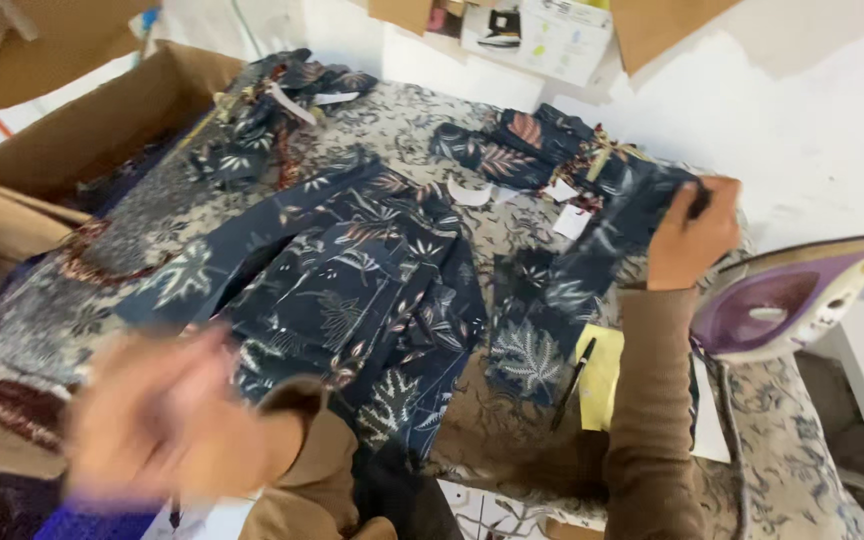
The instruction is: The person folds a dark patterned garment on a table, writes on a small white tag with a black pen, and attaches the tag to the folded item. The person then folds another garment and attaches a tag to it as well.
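Observation:
My right hand (pixel 690 238) grips the far end of a dark navy leaf-print fabric piece (pixel 542 320) at the right side of the patterned ironing table (pixel 492 420). My left hand (pixel 167 420) is blurred at the lower left, fingers spread, near the edge of a larger navy leaf-print garment (pixel 352 290) spread over the table's middle; nothing shows in it. Both arms wear brown sleeves.
A purple and cream iron (pixel 782 297) stands on its heel at the right. A black pen (pixel 572 382) lies on a yellow note (pixel 602 375). More folded navy pieces with white tags (pixel 532 150) lie at the back. An open cardboard box (pixel 82 130) stands at the left.

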